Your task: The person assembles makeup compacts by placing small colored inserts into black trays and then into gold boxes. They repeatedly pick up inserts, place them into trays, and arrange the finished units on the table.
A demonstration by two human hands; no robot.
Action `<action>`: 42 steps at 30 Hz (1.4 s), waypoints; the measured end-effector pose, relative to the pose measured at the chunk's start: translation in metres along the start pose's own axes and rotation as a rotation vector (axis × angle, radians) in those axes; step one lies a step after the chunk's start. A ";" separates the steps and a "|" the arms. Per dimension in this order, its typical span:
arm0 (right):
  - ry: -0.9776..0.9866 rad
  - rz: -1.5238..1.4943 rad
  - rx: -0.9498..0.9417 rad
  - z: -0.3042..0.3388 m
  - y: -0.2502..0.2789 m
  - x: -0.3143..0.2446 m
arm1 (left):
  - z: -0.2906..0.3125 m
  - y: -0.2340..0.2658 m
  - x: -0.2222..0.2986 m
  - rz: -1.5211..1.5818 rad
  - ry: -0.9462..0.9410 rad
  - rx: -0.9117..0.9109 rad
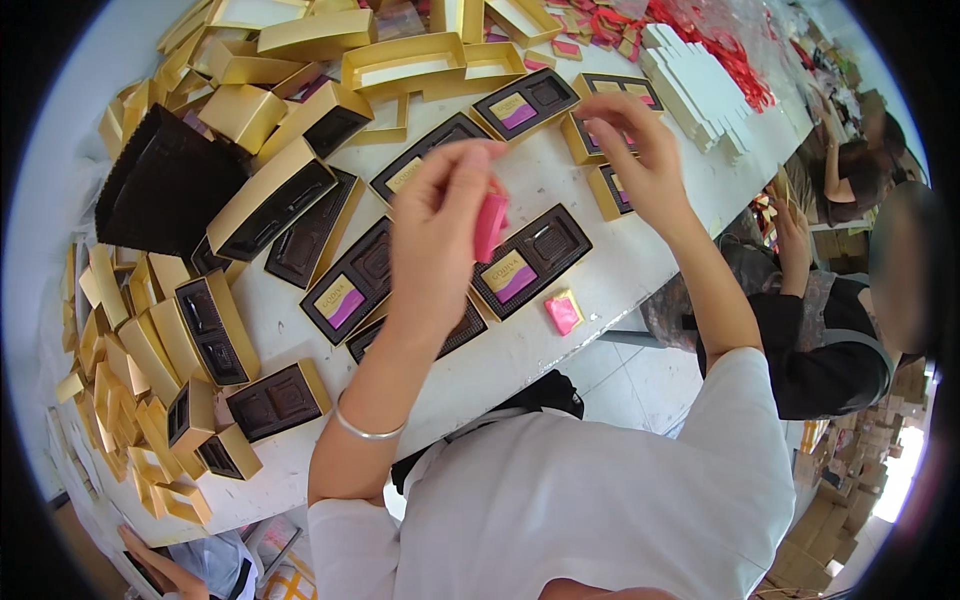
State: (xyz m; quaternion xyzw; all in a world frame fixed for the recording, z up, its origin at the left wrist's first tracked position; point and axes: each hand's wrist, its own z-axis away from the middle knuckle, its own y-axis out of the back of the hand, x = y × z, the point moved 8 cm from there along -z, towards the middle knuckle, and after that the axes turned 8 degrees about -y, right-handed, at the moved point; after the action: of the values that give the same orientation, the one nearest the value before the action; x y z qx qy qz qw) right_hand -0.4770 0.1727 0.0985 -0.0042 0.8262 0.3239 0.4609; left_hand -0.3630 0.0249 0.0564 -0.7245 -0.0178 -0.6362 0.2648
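A: In the head view, what is the person's left hand (445,205) doing?

B: Its thumb and fingers are curled tight on a pink packet (490,222), held up over the middle of the tabletop (640,265). An open box (530,262) with a dark tray and a gold-and-purple card lies just below and to the right of that packet

A: And the right hand (635,145)?

B: It is half curled, thumb and forefinger well apart, nothing visible between them. It hovers by the small far-right box (590,141); whether the fingertips touch it, one cannot tell

A: What lies about them?

B: A pink-and-gold packet (564,312) sits near the tabletop's near edge, just beside the open box. Another carded box (345,290) lies to the left of the left forearm, and one more (525,100) on the far side, between the two hands

A: Further out?

B: Gold boxes (135,340) heap up along the left, near a black sheet (165,185). A white stack (695,90) and red ribbons (720,50) lie far right, and a co-worker (830,340) in dark clothing is at the right
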 end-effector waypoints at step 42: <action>0.495 0.441 0.111 -0.006 0.012 -0.021 | 0.014 -0.028 -0.012 0.167 0.339 -0.356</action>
State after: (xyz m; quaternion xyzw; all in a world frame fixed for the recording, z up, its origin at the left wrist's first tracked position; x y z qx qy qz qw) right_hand -0.4732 0.1725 0.1226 0.1213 0.9104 0.3598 0.1644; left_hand -0.3626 0.0582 0.0549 -0.6417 0.1989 -0.7174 0.1841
